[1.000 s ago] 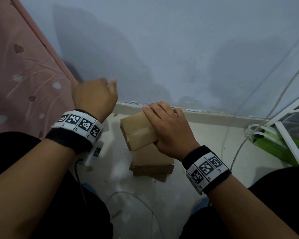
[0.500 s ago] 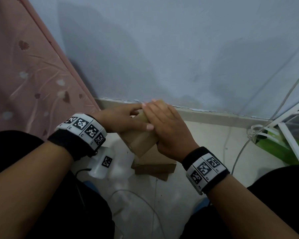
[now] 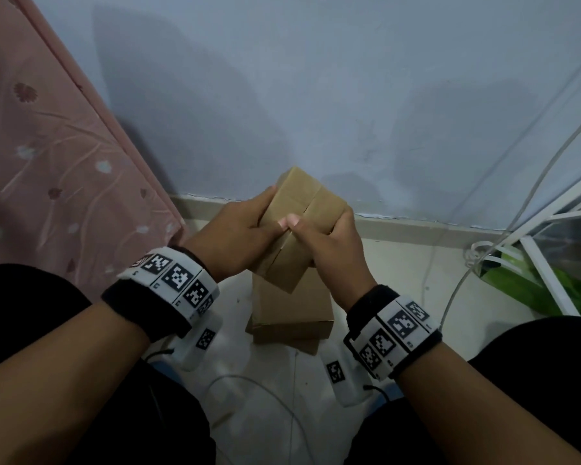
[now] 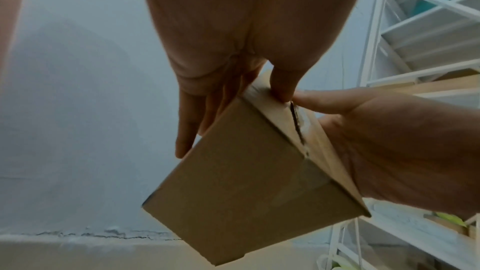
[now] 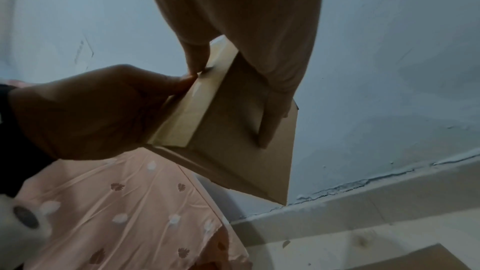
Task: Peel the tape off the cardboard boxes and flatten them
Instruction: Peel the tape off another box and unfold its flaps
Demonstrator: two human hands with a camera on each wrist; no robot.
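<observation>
A small brown cardboard box (image 3: 304, 204) is held up in front of the wall, tilted, with both hands on it. My left hand (image 3: 245, 233) grips its left side and my right hand (image 3: 332, 250) grips its right side. Both thumbs meet on the taped centre seam (image 4: 298, 128) of the top face. In the left wrist view the box (image 4: 246, 182) shows a split seam under clear tape. In the right wrist view the box (image 5: 233, 141) has a pale tape strip (image 5: 187, 114) along the edge by the left thumb. A second box (image 3: 292, 313) lies on the floor below.
A pink flowered sheet (image 3: 47, 162) hangs at the left. The blue-grey wall (image 3: 349, 95) and its skirting (image 3: 416, 229) are just behind the box. A white wire rack (image 3: 550, 263) with a green item (image 3: 571, 293) stands at the right. Thin cables (image 3: 282, 397) run across the floor.
The box has been lifted off the lower box and turned. My left hand came in from the left and took hold of it, and both thumbs now sit on the seam.
</observation>
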